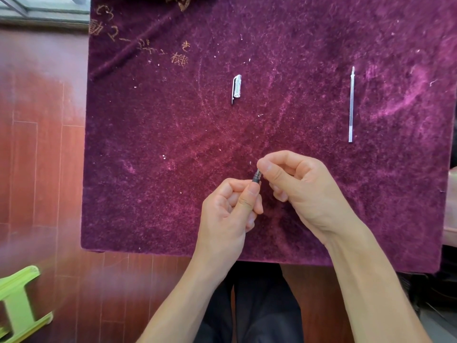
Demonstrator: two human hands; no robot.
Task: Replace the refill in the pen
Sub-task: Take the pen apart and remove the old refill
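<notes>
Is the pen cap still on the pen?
No, the pen cap lies alone on the purple cloth, apart from the pen held in both hands.

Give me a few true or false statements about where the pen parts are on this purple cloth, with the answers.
1. The clear plastic pen cap lies alone on the purple velvet cloth. True.
2. The thin clear refill tube is held in the right hand. False: it lies on the cloth, far right.
3. Both hands grip the dark pen barrel. True: the left hand holds it too.
4. The cap touches the refill. False: they lie well apart.
</notes>
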